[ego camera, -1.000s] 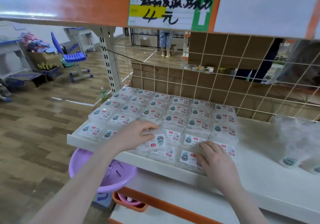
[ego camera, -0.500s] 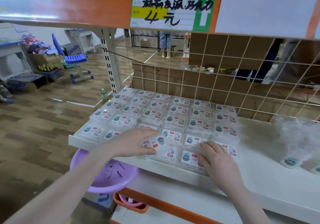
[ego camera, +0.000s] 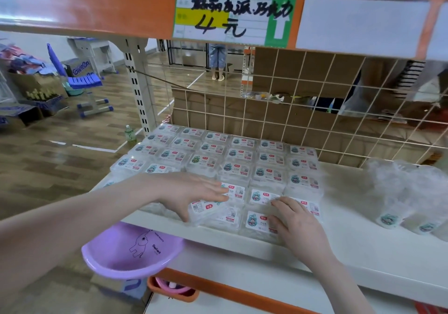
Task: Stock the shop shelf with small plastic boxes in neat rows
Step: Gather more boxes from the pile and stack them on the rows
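Since the earlier frames the left hand [ego camera: 191, 193] has slid rightward along the front row, and the tilted box [ego camera: 206, 208] beneath it has turned further, its label now skewed against its neighbours. That hand lies flat, fingers straight and together, fingertips on the box top and the thumb pointing down at the box's front edge; whether the thumb actually grips the edge I cannot tell. The box's long axis runs diagonally, left end toward the shelf front, right end toward the back, while the rows of boxes [ego camera: 240, 165] behind it lie square, long axes across the shelf and labels facing up.

Right hand [ego camera: 299, 226] rests on the front-right boxes, fingers loosely spread and a little bent, their tips touching the label of a box [ego camera: 264, 197] in the second row from the front. Its palm covers part of the front-row box [ego camera: 255, 221], which sits straight.

All boxes sit on the left part of the white shelf [ego camera: 363, 248], near its front lip. Farther right lies a clear plastic bag [ego camera: 407, 192] with more boxes inside, well apart from the rows. Above hangs a price tag [ego camera: 234, 16] on the orange rail. Below the shelf edge, left of centre, a purple basin [ego camera: 131, 255] juts out.
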A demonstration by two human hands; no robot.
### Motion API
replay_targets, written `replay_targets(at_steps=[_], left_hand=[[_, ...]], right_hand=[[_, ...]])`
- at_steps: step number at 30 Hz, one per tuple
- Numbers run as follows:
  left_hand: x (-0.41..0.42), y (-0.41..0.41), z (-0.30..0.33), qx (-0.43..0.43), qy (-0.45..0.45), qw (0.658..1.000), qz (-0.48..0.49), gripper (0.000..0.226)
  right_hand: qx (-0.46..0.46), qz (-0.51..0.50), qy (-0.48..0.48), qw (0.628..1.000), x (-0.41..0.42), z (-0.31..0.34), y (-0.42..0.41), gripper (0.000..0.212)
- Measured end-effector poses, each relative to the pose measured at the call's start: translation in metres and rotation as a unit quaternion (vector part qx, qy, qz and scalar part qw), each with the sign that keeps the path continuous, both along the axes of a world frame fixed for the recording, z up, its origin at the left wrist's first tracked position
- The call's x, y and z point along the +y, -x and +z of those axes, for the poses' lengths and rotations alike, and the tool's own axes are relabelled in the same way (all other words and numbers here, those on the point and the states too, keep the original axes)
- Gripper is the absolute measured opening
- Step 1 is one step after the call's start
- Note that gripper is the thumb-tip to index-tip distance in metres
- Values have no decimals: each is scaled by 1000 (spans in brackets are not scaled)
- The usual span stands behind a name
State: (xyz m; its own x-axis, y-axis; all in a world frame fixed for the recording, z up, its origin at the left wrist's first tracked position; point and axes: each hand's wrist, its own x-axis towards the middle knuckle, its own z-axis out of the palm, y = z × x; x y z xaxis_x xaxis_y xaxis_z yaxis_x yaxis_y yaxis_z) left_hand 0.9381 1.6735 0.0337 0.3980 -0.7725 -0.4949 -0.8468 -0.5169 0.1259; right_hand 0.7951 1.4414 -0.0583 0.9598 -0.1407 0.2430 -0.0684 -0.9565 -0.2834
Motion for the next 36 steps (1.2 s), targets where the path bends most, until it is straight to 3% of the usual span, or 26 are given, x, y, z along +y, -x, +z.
replay_targets(at_steps=[3,10,17,21,26,31,36], left_hand=[[1,-4,-11,37,26,998,47,89],[17,2,-20,-171,81,981,-37,92],[8,40,-45,-294,93,943,124,92],[23,36,-42,-217,129,960,118,91],[42,11,-28,-63,152,986,21,88],[38,-5,-19,-57,129,988,-58,82],[28,-7,-25,-91,117,988,-47,66]], right_hand=[[-4,-2,-3,1000,0,0,1,36],[-18,-10,-9,1000,2,1,3,34],[-13,-15,-12,1000,1,-3,3,35],[-2,-12,-21,1000,2,-4,2,36],[-12,-15,-18,1000,4,-3,2,35],[-28,-10,-8,1000,3,-4,2,33],[-21,-15,-7,1000,3,-3,2,34]])
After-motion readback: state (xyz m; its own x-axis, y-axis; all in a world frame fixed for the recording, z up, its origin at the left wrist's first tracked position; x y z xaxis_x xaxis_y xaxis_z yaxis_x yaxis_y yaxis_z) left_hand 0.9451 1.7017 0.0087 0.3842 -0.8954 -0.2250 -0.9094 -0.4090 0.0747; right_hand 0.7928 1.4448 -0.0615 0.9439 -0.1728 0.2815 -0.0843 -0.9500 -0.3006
